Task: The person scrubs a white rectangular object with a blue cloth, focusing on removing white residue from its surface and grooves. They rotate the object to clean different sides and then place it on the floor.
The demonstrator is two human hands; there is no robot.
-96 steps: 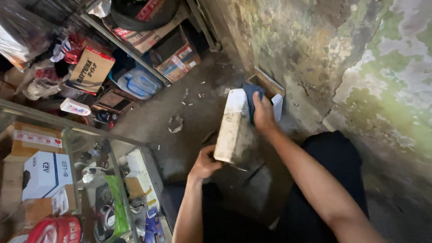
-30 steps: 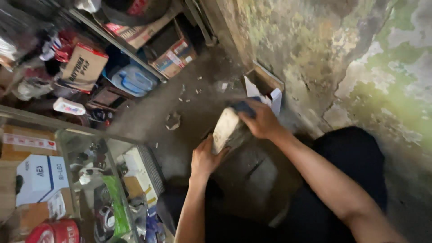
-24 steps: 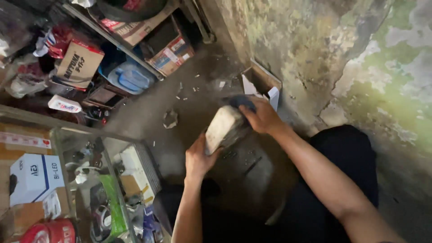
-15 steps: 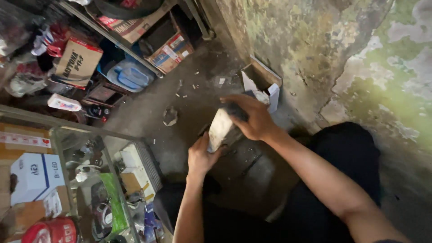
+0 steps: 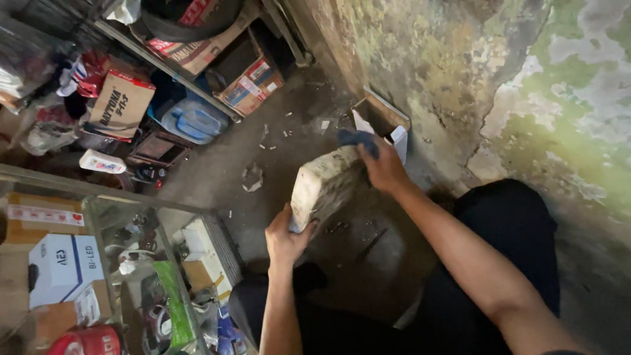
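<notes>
A dirty, pale rectangular block is held up over the dusty floor, tilted with its broad face toward the left. My left hand grips its near lower corner. My right hand rests on its far upper end and presses a dark blue cloth against it. Whether the block touches the floor cannot be seen. My dark-clothed legs are below both arms.
An open small cardboard box lies by the mossy, peeling wall. Shelves with cartons and a blue plastic container stand at left. A glass display case full of small goods is at lower left. Debris litters the floor.
The block has been tipped lower and turned between my hands. My right hand with the blue cloth has slid along its upper end; the left hand keeps its grip.
</notes>
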